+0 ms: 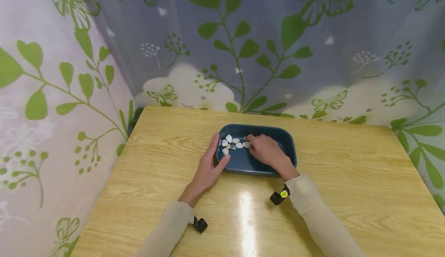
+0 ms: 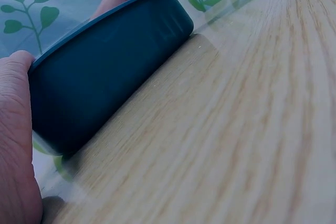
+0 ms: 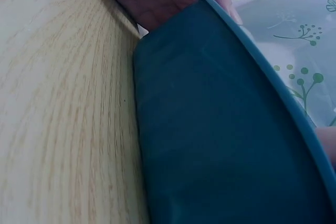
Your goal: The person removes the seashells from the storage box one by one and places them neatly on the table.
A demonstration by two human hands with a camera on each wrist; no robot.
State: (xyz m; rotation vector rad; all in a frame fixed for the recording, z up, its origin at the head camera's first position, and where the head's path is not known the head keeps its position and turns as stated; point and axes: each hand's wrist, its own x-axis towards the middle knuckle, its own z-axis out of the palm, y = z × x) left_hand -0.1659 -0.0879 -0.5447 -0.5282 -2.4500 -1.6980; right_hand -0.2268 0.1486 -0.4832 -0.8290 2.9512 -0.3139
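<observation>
A dark blue plastic basin (image 1: 257,164) rests on the table, with several small whitish seashells (image 1: 239,145) in its left part. At its left end, my left hand (image 1: 208,168) holds the corner, with the thumb over the near rim and the fingers along the outside. My right hand (image 1: 267,151) reaches down into the basin over the near right rim. Its fingers are bent, and one pale seashell (image 1: 247,144) is between the thumb and forefinger. In the wrist views the basin's outer wall (image 2: 110,61) hides the shells and the right fingertips.
The basin stands on a light wooden table (image 1: 167,145), near its back edge. Behind and to the left hang curtains (image 1: 222,87) printed with leaves and butterflies. A small black camera (image 1: 200,225) sits at the left wrist, another black camera (image 1: 277,198) at the right.
</observation>
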